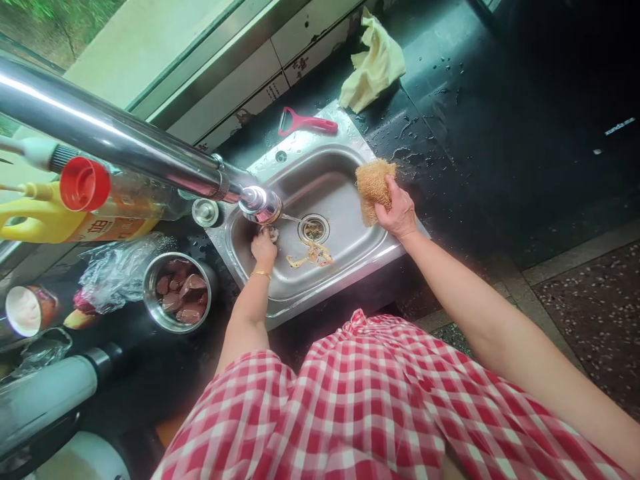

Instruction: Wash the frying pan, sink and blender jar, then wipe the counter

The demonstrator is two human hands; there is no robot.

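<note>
My right hand (397, 212) grips a tan loofah scrubber (375, 188) at the right rim of the steel sink (345, 263). Down in the basin under the tap spout (260, 205), my left hand (263, 245) is closed around a small pale scrap (273, 233) that I cannot make out. Food scraps (314, 254) lie on the sink floor beside the drain (313, 229).
A steel bowl of dark meat pieces (179, 291) stands left of the sink, with a crumpled plastic bag (115, 270), a yellow bottle (65, 223) and a red-capped bottle (87, 185) nearby. A pink peeler (306, 123) and a yellow cloth (375, 63) lie behind the sink on the wet black counter (450, 147).
</note>
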